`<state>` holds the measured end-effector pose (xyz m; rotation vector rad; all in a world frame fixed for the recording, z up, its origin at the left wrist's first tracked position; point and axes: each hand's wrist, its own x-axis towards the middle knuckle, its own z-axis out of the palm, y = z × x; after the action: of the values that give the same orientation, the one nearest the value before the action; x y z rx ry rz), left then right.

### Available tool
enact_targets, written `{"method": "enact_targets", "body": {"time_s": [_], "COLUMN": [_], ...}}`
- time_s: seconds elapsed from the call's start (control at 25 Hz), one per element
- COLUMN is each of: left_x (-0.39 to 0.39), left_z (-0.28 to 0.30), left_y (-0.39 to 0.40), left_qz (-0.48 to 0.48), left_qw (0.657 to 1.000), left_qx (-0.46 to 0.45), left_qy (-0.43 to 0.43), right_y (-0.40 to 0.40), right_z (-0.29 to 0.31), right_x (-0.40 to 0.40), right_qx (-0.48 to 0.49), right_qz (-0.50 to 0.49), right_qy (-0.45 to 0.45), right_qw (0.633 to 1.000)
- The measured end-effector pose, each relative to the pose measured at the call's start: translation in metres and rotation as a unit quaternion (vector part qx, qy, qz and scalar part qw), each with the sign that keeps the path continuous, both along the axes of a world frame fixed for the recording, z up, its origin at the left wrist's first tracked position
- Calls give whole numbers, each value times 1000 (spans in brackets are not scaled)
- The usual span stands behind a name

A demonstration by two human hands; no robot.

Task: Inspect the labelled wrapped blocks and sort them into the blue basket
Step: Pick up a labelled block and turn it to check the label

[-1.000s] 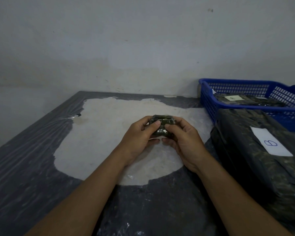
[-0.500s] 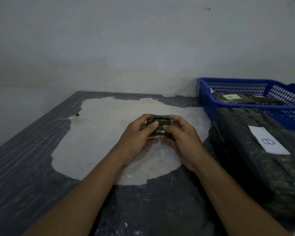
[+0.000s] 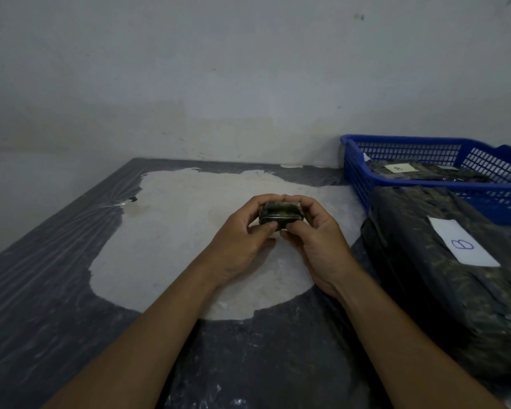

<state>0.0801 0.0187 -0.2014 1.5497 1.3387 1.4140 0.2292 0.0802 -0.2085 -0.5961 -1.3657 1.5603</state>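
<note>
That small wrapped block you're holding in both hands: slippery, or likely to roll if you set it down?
Probably a bit slippery: the small wrapped block has a glossy film wrap that catches light. It looks boxy with flat faces, so unlikely to roll. Both hands, left and right, pinch it without visibly denting it, suggesting it is fairly firm.

Left hand (image 3: 242, 234) and right hand (image 3: 316, 234) together grip a small dark plastic-wrapped block (image 3: 280, 214) above the dark film-covered worktop (image 3: 41, 290); a blue plastic mesh basket (image 3: 357, 172) stands right.

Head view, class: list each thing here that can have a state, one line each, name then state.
Small wrapped block: held above the table by both hands.
Left hand: grips the block.
Right hand: grips the block.
Blue basket: holds labelled wrapped blocks.
Large wrapped bundle: lying beside the basket, label facing up.
</note>
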Motion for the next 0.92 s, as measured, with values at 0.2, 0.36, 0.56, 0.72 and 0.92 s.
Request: {"method": "enact_targets", "body": {"time_s": [0.2,0.36,0.56,0.72,0.92], "left_x": [0,1,2,1,1], "left_z": [-2,-1,1,2,3], "left_y": [0,2,1,2,3], "left_qz": [-1,18,18,17,4], "left_qw": [1000,999,992,989,985], "left_qx": [-3,-25,-72,-80,-91], "left_qy": [-19,-45,-100,-121,-146], "right_y": [0,1,0,0,0], "right_z": [-1,0,2,2,3], "right_x": [-1,-1,-4,-3,-2], "right_qx": [-2,-35,-57,-61,-59], "right_qz": [-5,3,-9,-10,9], "right_qy": [-3,5,-4,-7,-7], "right_qw": [1000,999,998,998,998]}}
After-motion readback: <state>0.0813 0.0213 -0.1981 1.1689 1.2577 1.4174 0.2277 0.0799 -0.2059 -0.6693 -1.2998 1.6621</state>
